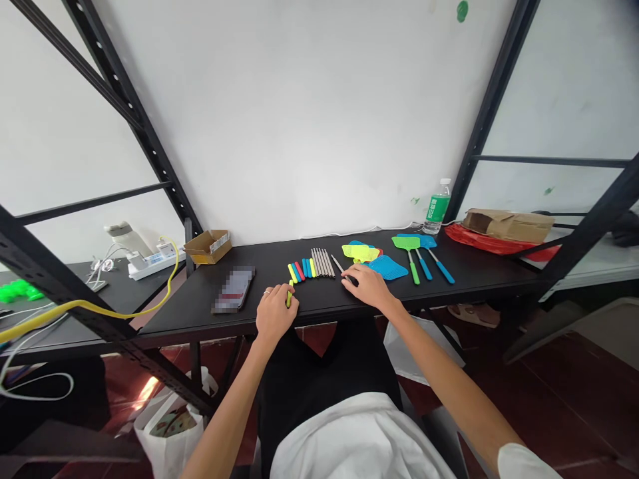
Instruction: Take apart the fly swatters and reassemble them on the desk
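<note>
My left hand [275,310] is closed around a yellow handle [289,297], near the front edge of the black table. My right hand [368,285] pinches a thin metal rod [337,264] with a dark end, which points up and left. Between the hands lies a row of metal rods [323,262], beside several coloured handle grips [301,269] in yellow, blue and red. Just beyond my right hand are loose fly swatter heads, a yellow one [360,253] and a blue one [388,267] among them. Farther right rest a green fly swatter [413,258] and two blue fly swatters [438,261].
A phone [234,289] and a small open cardboard box [208,247] occupy the left of the black table [200,326]. At the back right stand a water bottle [438,207] and a brown carton [508,225] on red plastic. Metal shelf posts frame both sides; a yellow cable [100,307] crosses the left one.
</note>
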The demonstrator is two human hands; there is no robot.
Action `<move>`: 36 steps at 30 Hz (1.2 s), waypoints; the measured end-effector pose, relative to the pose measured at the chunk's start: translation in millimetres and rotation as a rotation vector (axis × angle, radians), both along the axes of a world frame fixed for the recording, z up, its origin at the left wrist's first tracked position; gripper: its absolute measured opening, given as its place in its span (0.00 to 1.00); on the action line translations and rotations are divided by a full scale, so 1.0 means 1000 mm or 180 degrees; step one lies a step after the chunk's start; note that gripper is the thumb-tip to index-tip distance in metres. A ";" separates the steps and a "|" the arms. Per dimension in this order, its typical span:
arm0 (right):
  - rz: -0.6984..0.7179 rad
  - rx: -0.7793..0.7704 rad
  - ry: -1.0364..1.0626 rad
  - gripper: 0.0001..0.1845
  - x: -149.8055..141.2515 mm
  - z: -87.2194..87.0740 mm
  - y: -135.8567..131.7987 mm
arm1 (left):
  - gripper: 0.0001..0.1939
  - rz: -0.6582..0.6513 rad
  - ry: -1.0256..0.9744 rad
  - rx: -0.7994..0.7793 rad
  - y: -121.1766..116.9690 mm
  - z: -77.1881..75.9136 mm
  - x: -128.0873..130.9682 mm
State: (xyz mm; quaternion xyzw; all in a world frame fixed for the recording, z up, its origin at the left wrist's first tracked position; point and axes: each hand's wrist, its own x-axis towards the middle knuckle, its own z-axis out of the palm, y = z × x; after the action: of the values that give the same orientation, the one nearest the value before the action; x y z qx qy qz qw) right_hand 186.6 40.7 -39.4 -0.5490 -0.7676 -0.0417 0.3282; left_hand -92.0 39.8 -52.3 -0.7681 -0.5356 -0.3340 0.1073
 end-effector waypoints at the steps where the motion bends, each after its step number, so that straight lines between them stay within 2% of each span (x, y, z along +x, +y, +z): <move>1: -0.0041 -0.0024 -0.0081 0.10 0.000 -0.001 0.000 | 0.07 0.0003 0.0004 -0.0010 0.000 0.000 0.000; 6: -0.0512 -0.0163 -0.0243 0.14 -0.002 -0.001 0.000 | 0.09 0.0057 0.0048 -0.0062 -0.001 0.001 0.001; 12: -0.0977 -0.0542 -0.0194 0.12 0.000 -0.001 0.004 | 0.14 0.0068 0.0091 -0.0104 -0.003 0.002 0.001; 15: -0.0996 -0.0720 -0.0098 0.12 0.003 -0.001 0.008 | 0.13 0.0008 0.0090 -0.0078 -0.002 0.001 0.000; 19: -0.0762 -0.0853 0.0138 0.08 0.007 0.001 0.010 | 0.08 -0.0029 0.0130 -0.0065 -0.003 0.001 -0.001; 22: -0.0610 -0.0841 0.0645 0.10 0.010 0.001 0.013 | 0.07 -0.0045 0.0152 -0.0036 -0.003 0.002 -0.001; 26: 0.0051 -0.1243 0.2132 0.16 0.015 0.003 0.017 | 0.06 -0.0050 0.0190 0.0009 -0.004 0.003 0.000; 29: 0.0398 -0.1523 0.3077 0.15 0.017 0.005 0.019 | 0.06 -0.0053 0.0226 0.0040 -0.004 0.003 0.000; 32: 0.0458 -0.1588 0.3486 0.09 0.016 0.007 0.018 | 0.06 -0.0047 0.0243 0.0070 -0.004 0.002 0.001; 36: 0.0403 -0.1548 0.3788 0.08 0.016 0.009 0.015 | 0.05 -0.0036 0.0277 0.0089 -0.004 0.002 0.001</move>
State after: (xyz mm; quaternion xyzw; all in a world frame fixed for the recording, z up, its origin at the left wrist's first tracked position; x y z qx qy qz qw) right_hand 202.7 55.8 -30.7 -0.4906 -0.4728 0.4644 0.5658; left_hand -90.9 35.9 -50.7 -0.7833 -0.5215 -0.3084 0.1392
